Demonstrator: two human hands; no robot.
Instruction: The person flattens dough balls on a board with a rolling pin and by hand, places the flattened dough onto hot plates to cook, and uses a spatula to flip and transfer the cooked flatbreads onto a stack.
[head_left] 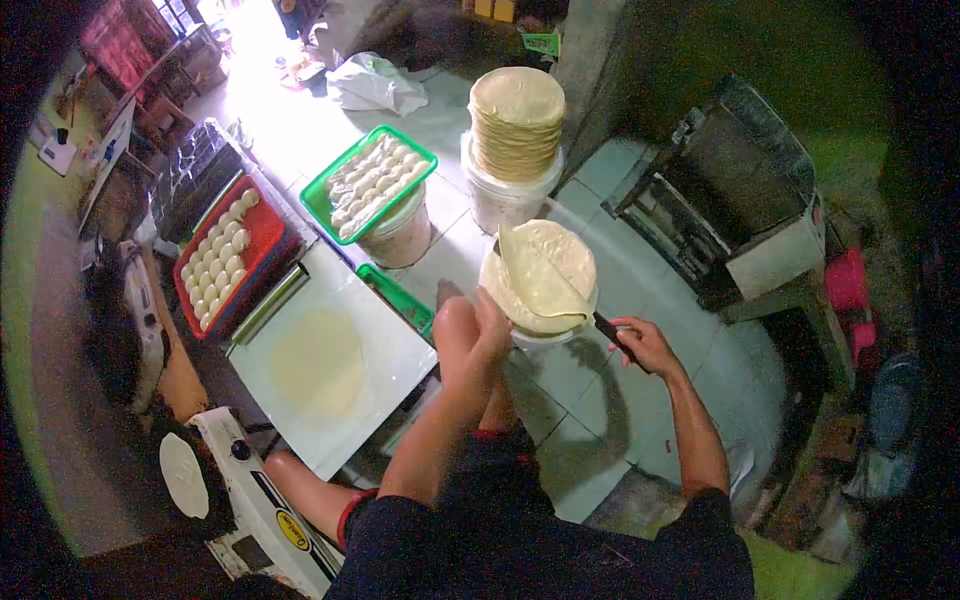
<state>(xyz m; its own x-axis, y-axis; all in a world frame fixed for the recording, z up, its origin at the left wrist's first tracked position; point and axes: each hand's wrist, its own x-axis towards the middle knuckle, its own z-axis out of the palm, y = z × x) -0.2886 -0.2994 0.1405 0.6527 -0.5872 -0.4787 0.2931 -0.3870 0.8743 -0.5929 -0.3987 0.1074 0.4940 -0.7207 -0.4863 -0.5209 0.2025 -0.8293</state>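
My right hand (645, 345) is closed round the dark handle (612, 332) of a tool. The tool's far end is hidden by a thin, pale flatbread (545, 278), partly folded over. This flatbread lies on other round flatbreads (572, 250) on top of a white bucket. My left hand (488, 328) is raised by the near left edge of these flatbreads, above my knee. Its fingers are partly hidden, and I cannot tell whether they pinch the edge.
A tall flatbread stack (516, 125) stands on another bucket. Dough balls fill a green tray (432, 160) and a red tray (268, 232). A rolled-out dough round (320, 362) and a rolling pin (268, 305) lie on a white board (300, 440). A stove (262, 490) stands lower left.
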